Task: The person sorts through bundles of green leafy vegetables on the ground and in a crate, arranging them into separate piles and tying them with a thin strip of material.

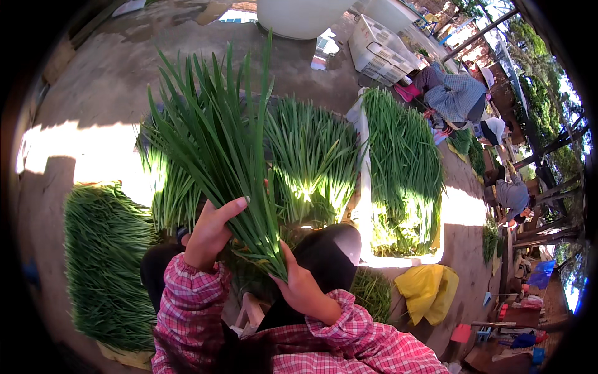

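Note:
A fanned bunch of long, flat green garlic chives is held up in front of me, its leaf tips pointing away. My left hand is closed round the bunch partway up, thumb lying across the leaves. Lower down, my right hand grips the pale root end; its fingertips are partly hidden behind the stems. Beyond the bunch, more chives lie in upright rows on the ground, partly covered by the held leaves. My knees show under my hands.
On the left is a large stack of chives. A white crate full of chives stands to the right, with a yellow cloth or bag nearer me. Farther off are a white tub, white plastic baskets and several people bending at work.

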Action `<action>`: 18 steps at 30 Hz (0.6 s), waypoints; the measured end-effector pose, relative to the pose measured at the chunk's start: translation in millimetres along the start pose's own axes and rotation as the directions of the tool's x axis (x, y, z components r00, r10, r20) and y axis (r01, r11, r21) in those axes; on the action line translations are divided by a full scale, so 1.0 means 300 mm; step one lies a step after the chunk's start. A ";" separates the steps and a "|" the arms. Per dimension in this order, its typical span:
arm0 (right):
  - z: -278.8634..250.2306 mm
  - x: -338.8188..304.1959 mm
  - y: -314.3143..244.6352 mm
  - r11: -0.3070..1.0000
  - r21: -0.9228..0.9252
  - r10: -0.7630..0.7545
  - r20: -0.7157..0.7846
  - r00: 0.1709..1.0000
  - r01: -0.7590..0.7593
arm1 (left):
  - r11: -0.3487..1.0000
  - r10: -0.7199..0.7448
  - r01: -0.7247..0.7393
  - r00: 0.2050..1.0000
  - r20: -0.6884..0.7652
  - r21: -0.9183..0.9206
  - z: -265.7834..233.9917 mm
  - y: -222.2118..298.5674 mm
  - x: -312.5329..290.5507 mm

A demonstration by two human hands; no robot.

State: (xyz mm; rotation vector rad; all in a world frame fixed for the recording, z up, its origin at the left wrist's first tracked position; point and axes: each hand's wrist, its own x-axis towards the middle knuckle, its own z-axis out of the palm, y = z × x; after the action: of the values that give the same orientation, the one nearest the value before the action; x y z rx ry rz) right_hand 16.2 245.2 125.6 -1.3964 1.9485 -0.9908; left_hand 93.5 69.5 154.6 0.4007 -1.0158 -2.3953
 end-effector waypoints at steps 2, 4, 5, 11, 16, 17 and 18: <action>0.005 -0.001 0.005 1.000 -0.009 -0.027 -0.021 0.999 0.027 | 1.000 0.013 -0.013 1.000 0.004 -0.022 -0.007 -0.015 0.011; 0.007 0.001 0.003 1.000 -0.006 -0.019 -0.017 1.000 0.019 | 0.995 0.028 -0.027 1.000 0.002 -0.094 -0.015 -0.030 0.017; 0.010 0.002 0.003 1.000 -0.003 -0.027 -0.023 0.999 0.027 | 0.991 0.036 -0.035 0.999 0.000 -0.129 -0.020 -0.037 0.019; 0.010 0.005 -0.002 0.999 -0.002 -0.050 -0.036 0.998 0.050 | 0.991 0.038 -0.029 0.997 0.071 -0.129 -0.047 -0.053 0.026; 0.007 0.005 -0.006 0.999 0.036 -0.016 -0.005 1.000 0.016 | 0.988 0.052 -0.040 0.995 0.081 -0.149 -0.056 -0.066 0.022; 0.003 0.004 -0.009 0.998 0.061 0.006 0.003 1.000 -0.006 | 0.991 0.056 -0.045 0.995 0.082 -0.130 -0.056 -0.065 0.022; 0.000 0.003 -0.010 0.996 0.085 0.027 0.012 1.000 -0.028 | 0.991 0.046 -0.037 0.997 0.067 -0.129 -0.054 -0.065 0.022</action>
State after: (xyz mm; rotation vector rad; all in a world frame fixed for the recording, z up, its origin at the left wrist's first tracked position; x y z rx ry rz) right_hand 17.6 243.7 128.0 -1.3213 1.8901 -1.0391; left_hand 88.7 68.0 128.9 0.2487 -0.8862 -2.4357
